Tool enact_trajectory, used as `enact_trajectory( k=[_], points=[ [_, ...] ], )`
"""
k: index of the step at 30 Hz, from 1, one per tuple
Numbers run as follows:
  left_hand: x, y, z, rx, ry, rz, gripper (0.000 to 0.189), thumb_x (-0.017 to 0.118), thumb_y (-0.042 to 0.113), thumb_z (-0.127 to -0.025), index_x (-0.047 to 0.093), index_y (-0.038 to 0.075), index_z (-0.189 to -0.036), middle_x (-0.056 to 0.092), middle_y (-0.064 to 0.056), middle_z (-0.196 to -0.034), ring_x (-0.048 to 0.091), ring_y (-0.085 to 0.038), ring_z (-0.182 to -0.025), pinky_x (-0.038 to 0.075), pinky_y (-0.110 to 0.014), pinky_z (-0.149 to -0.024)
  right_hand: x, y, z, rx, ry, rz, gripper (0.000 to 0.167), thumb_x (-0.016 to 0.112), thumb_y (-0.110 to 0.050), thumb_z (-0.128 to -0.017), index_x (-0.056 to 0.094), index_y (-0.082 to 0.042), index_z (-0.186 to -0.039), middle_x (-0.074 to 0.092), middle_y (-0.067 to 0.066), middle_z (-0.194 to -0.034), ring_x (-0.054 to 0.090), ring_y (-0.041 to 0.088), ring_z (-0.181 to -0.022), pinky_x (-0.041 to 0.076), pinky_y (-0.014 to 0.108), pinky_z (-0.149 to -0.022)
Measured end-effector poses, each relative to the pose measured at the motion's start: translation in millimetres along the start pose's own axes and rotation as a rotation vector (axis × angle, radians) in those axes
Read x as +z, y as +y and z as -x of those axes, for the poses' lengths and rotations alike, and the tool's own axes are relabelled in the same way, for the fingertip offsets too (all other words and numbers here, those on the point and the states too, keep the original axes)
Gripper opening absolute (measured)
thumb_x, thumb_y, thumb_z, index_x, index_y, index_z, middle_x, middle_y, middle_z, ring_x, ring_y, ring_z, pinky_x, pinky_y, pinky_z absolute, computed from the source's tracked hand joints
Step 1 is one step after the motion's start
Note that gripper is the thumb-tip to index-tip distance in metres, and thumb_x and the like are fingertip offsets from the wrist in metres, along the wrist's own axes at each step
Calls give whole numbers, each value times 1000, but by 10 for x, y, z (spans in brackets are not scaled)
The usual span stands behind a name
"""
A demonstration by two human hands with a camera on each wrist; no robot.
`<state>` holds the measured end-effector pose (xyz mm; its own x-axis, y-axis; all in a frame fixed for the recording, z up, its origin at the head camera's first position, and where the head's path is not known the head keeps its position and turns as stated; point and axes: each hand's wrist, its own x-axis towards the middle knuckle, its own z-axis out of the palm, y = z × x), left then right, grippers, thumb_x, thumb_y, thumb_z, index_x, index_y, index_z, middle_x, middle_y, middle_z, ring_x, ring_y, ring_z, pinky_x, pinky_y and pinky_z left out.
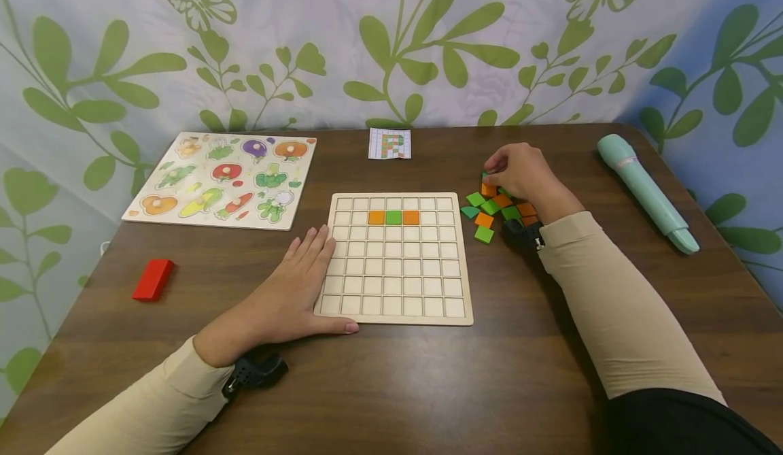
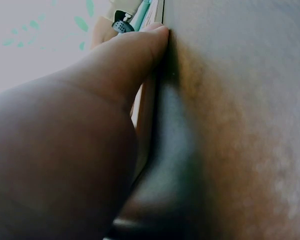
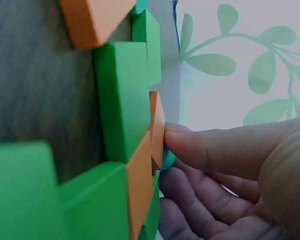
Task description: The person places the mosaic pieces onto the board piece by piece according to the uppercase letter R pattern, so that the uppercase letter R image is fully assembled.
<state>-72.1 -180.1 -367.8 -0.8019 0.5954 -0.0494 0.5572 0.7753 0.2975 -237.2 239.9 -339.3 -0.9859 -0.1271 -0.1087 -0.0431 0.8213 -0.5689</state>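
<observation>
A pale wooden grid board lies at the middle of the table. Its second row from the back holds an orange tile, a green tile and another orange tile, side by side. My left hand rests spread along the board's left edge, its thumb at the front left corner. To the right of the board, my right hand reaches over a loose pile of orange and green pieces. Thumb and fingers pinch a small teal-green piece, mostly hidden beside an orange tile.
A vegetable picture board lies back left, with a red block nearer. A small card with a coloured grid pattern lies at the back edge. A mint-green cylindrical object lies at the right. Patterned fabric hangs behind the table.
</observation>
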Motion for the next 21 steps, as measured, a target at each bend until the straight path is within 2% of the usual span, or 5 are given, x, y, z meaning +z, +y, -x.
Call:
enact_trajectory(
  k=[9, 21],
  points=[
    [-7, 6, 4, -6, -5, -4, 138, 59, 92, -79, 13, -7, -165, 1, -23, -173, 1, -37, -158, 5, -53, -125, -27, -20, 36, -30, 14, -62, 19, 80, -11, -96, 69, 0, -108, 68, 17, -104, 62, 33, -92, 52, 42, -78],
    [-9, 2, 2, -8, -5, -1, 138, 58, 92, -79, 12, -6, -165, 0, -22, -173, 0, -37, -158, 6, -53, -125, -77, -185, 142, -101, -63, -156, 19, 79, -14, -98, 70, -2, -109, 67, 14, -106, 59, 31, -95, 51, 38, -76]
  ],
)
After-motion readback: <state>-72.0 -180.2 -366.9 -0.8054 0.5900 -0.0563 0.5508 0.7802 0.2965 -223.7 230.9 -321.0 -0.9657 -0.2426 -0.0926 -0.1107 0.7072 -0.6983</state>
